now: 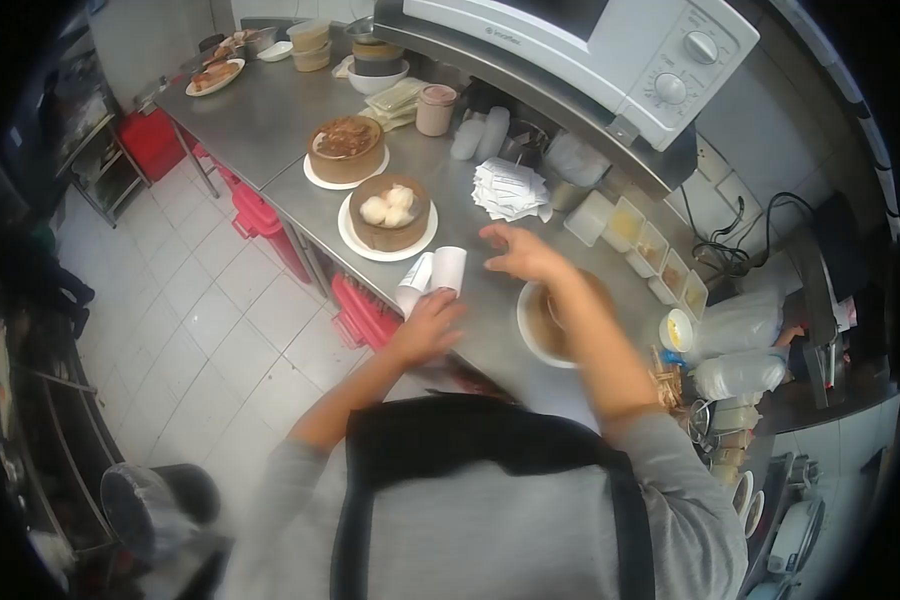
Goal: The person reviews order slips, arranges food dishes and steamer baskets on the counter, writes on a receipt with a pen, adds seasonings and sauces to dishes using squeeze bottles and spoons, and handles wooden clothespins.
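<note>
Near the counter's front edge, my left hand (432, 326) touches the lower end of two white paper cups (448, 270); its fingers are partly blurred, and its grip is unclear. My right hand (518, 252) is raised over the counter with its fingers apart and nothing in it. Beneath my right forearm, a white bowl (527, 335) with brown contents is partly hidden. A bamboo steamer (390, 236) of white buns rests on a white plate beyond the cups. Behind it stands another steamer (320, 165) with brown food. A pile of printed papers (510, 190) lies beyond my right hand.
A microwave (610, 60) sits on a shelf above the counter's back. Clear containers (649, 247) line the right side. Red bins (262, 215) stand below the front edge. Stacked bowls (377, 78) and a food plate (215, 78) are at the far left.
</note>
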A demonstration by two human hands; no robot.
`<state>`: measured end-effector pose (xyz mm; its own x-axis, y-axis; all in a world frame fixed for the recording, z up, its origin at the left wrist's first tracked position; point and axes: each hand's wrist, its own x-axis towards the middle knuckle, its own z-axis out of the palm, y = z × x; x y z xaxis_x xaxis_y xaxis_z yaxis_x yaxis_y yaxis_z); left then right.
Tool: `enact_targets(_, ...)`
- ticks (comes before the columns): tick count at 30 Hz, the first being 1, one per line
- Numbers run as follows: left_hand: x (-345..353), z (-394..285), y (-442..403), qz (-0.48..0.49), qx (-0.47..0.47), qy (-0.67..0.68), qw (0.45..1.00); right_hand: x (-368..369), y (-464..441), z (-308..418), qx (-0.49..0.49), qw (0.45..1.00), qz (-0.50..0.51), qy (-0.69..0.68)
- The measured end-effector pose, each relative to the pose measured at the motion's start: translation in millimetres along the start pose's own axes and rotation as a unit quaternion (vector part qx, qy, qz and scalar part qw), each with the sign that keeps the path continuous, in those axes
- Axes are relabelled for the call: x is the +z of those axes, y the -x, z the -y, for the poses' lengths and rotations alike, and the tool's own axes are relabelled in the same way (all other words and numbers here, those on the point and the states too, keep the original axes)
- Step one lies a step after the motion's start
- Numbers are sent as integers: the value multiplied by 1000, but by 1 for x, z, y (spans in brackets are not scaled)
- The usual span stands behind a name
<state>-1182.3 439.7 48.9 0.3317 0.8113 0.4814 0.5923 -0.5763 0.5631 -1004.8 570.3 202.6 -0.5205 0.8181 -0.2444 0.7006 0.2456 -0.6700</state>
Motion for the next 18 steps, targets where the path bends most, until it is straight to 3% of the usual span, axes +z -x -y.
enact_targets(2, -2, 0, -2, 0, 2, 16, 1000, 40, -7, -3, 31, 986, -130, -99)
enact_targets(5, -3, -1, -4, 19, -10, 63, 998, 79, -24, -9, -85, 978, -189, 9)
enact_targets(6, -4, -2, -4, 11, 1, 54, 998, 79, -25, -5, -15, 986, -163, -24)
enact_targets(8, -8, -5, -6, 0, 27, 38, 999, 74, -27, -15, -31, 972, -232, -29)
enact_targets(11, -15, -24, -14, -12, -58, 89, 994, 48, 5, 4, -110, 917, -381, -46)
enact_targets(12, -10, -27, -20, -25, -117, 245, 962, 35, 18, 11, -147, 900, -408, -34)
enact_targets(14, -2, -29, -46, -46, -226, 528, 817, 18, 46, 26, -216, 861, -460, 25)
enact_targets(17, -32, -57, -92, -8, -265, 800, 538, 14, 85, 38, -279, 805, -506, 133)
enact_targets(18, -42, -67, -103, -3, -212, 820, 531, 24, 97, 40, -283, 803, -504, 147)
